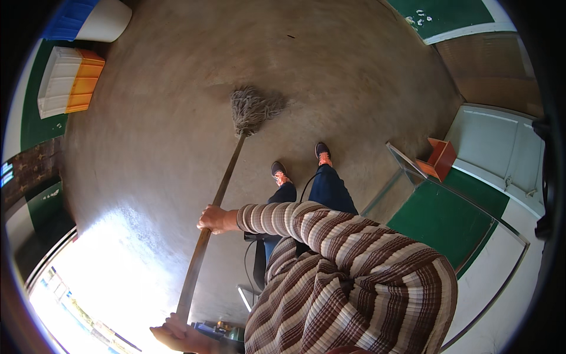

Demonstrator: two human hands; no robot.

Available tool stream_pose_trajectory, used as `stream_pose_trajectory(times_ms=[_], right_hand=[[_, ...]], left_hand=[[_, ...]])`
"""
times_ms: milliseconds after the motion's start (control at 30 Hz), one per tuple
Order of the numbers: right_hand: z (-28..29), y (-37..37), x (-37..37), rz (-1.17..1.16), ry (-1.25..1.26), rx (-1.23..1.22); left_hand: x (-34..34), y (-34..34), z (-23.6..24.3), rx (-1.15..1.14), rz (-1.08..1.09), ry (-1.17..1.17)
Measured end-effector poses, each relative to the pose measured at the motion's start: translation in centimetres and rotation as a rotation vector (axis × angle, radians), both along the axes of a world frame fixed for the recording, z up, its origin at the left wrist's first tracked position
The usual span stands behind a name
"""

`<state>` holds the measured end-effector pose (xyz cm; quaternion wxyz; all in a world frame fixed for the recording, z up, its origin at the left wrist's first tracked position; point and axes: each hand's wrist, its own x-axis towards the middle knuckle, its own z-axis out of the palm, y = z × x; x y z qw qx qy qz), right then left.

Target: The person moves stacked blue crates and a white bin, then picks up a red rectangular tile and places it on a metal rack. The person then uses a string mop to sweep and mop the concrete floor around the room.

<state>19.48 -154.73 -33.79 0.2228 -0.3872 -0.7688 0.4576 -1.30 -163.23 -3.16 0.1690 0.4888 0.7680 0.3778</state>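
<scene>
A mop with a long wooden handle (227, 174) slants across the view from the lower left. Its grey string head (252, 111) rests on the floor beyond my feet. Partway along the handle, my right hand (217, 219) is closed around the wood, its striped-sleeved arm crossing my body. My left hand (184, 336) grips near the handle's upper end at the bottom edge, where some of its fingers are hidden.
My shoes (280, 172) stand just short of the mop head. A white-and-orange container (71, 81) and a blue-and-white bin (105, 20) are by the left wall. At right are a metal frame (498, 220), a reddish-brown wooden piece (437, 159) and a pale cabinet (495, 147). Bright light enters lower left.
</scene>
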Motion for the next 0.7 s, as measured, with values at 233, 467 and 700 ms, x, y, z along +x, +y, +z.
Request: stream_pose_trajectory(times_ms=[233,467,700], right_hand=[[0.5,-0.8,-1.5,0.091,-0.154,-0.079],[-1.3,-4.3,9.9,-0.202,-0.184,-0.105],[-6.6,-12.1,27.5,-0.337,-0.376,-0.286]], left_hand=[[2.3,-3.3,-1.0,0.106,-0.113,0.322],[10.5,1.4,-3.6,0.164,-0.184,0.134],[26.1,1.6,-10.5,-0.051,-0.223,-0.801]])
